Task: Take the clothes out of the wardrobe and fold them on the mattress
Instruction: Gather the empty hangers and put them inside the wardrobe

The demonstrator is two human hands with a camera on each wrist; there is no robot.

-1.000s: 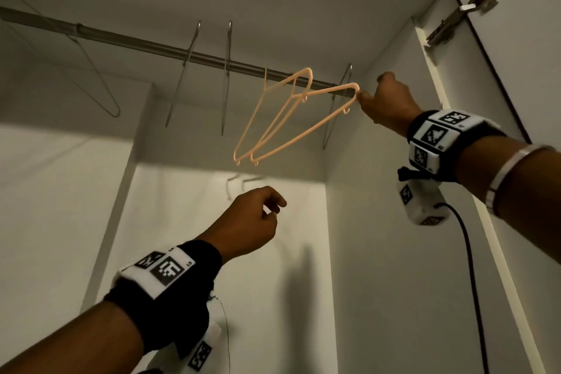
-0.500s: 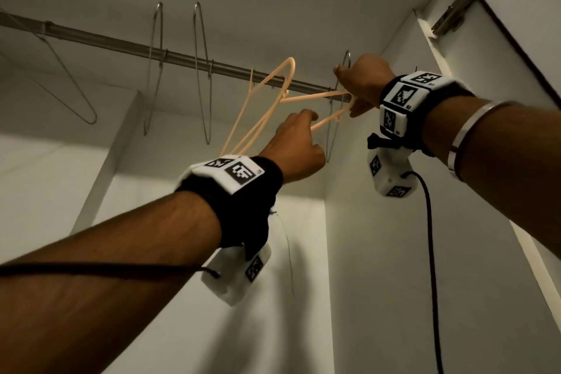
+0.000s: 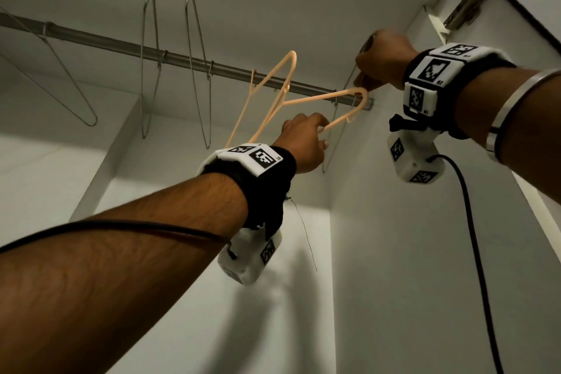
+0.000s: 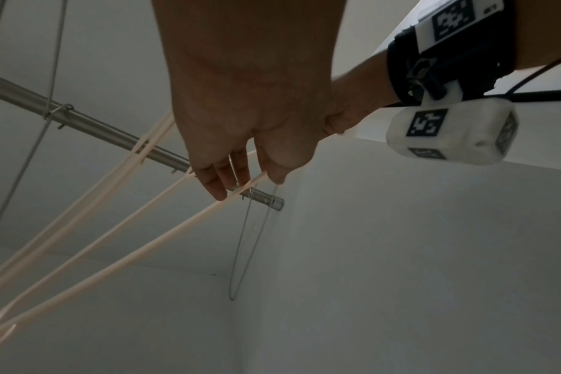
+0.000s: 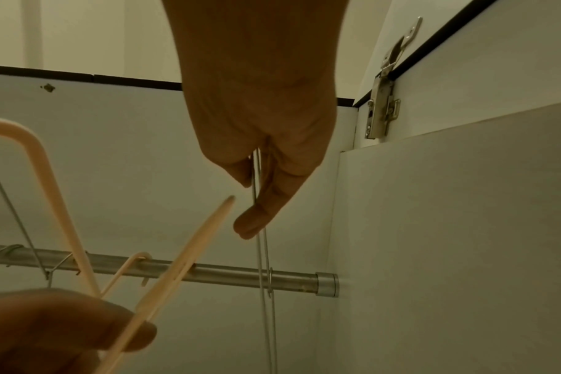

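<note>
The left hand [image 3: 303, 140] pinches the lower bar of a peach plastic hanger [image 3: 321, 97] between thumb and fingers, while the right hand [image 3: 384, 59] grasps the thin wire hanger [image 5: 263, 253] hooked at the rail's far right end, just beside the wardrobe's [image 3: 394, 252] side wall. The peach hangers hook over the steel rail [image 3: 121, 45] and tilt steeply leftward; three more bare wire hangers [image 3: 194, 70] hang further left with open gaps between them, and no clothes show on any hanger here.
</note>
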